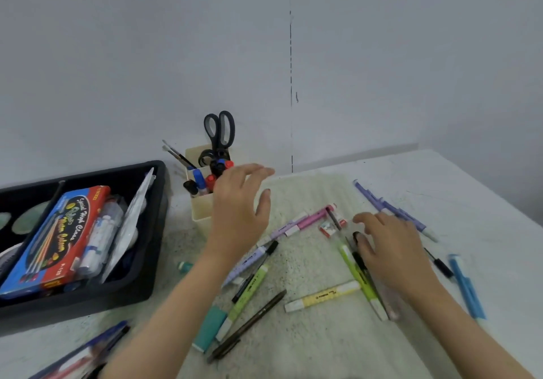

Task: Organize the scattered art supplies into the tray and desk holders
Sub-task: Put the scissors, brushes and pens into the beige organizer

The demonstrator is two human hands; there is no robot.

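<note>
The scattered supplies are mostly pastel highlighters and thin dark pens, lying crosswise on a pale mat (308, 346) on the bench (458, 178). The left grip (238, 211) hovers wide with nothing in it, fingers spread. Just behind it stands the cream holder (201, 209) with black scissors (219, 129), brushes (179, 153) and capped markers. Left of it, the black tray (147, 264) holds a red and blue watercolour box (55, 240).

The right grip (390, 246) is lowered, its fingertips over a black pen (359, 258); whether it pinches it cannot be told. Beside that pen lies a lime highlighter (357, 275). A yellow highlighter (321, 295) lies below, a pink highlighter (311, 218) between both grips, purple pens (388, 206) behind and a blue pen (467, 284) to its right.
</note>
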